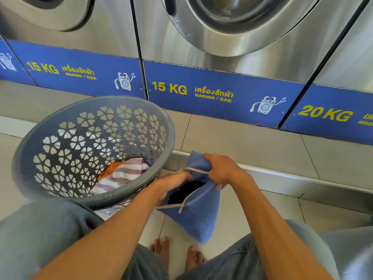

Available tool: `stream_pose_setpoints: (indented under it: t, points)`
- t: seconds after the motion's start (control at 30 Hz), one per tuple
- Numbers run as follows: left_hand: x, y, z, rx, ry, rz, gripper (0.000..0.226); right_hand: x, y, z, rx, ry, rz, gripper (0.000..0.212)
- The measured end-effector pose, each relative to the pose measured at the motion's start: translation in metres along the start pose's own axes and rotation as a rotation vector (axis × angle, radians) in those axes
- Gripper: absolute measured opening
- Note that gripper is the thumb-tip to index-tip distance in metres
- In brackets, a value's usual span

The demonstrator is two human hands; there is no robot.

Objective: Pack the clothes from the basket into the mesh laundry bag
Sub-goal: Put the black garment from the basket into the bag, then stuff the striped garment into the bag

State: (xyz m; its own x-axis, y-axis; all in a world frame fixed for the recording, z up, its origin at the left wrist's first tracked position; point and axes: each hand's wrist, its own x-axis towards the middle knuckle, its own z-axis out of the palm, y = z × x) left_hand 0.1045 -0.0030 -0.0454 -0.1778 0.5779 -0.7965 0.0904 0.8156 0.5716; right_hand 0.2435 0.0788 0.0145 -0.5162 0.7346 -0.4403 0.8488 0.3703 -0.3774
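A blue mesh laundry bag [198, 217] hangs in front of me, its mouth open with something dark inside. My right hand [223, 170] grips the bag's upper rim. My left hand [172, 183] holds the near edge of the opening, fingers reaching into it. To the left, a grey plastic basket [36, 138] with flower-shaped holes leans tilted toward me. In its bottom lie a purple-and-white striped cloth [123, 174] and an orange garment [112, 167] partly under it.
Steel front-loading washers [232, 37] with blue labelled base panels [212, 93] stand ahead on a raised tiled step with a metal edge [282, 178]. My knees in grey shorts and bare feet [177, 253] are below on the tiled floor.
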Motion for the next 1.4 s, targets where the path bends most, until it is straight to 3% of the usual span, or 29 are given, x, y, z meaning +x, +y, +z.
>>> stream_pose_setpoints:
  t: [0.1,0.2,0.3,0.4,0.6,0.7,0.87,1.03,1.2,1.4]
  points:
    - [0.010,-0.007,0.009,0.239,0.204,0.137,0.072,0.001,0.003,0.001,0.021,0.066,0.021,0.079]
    - [0.003,-0.007,0.017,0.452,0.248,0.004,0.110,-0.001,0.006,0.001,-0.013,0.083,0.038,0.088]
    - [-0.013,-0.005,0.021,0.519,0.202,-0.030,0.117,-0.006,0.006,0.003,0.013,0.049,0.014,0.090]
    - [-0.014,0.002,0.016,0.500,0.171,-0.026,0.118,-0.011,0.005,-0.006,0.166,0.154,-0.038,0.088]
    - [-0.016,-0.009,0.018,0.579,0.149,-0.090,0.107,-0.011,-0.003,0.004,0.049,-0.061,0.005,0.077]
    - [-0.014,-0.001,0.021,0.648,0.166,-0.030,0.100,-0.010,-0.008,0.006,0.032,-0.052,-0.006,0.074]
    - [-0.036,0.033,0.019,0.707,0.155,0.191,0.033,-0.005,-0.008,0.004,0.004,-0.032,0.016,0.073]
    - [-0.070,0.070,-0.007,0.602,0.271,0.347,0.023,-0.001,-0.012,0.007,-0.139,-0.056,0.063,0.032]
    - [-0.085,0.078,-0.054,0.326,0.263,0.338,0.025,0.000,-0.024,0.015,-0.210,0.004,-0.027,0.085]
    - [-0.058,0.063,-0.101,0.513,0.460,0.271,0.026,0.004,-0.043,0.018,-0.113,-0.010,-0.073,0.108]
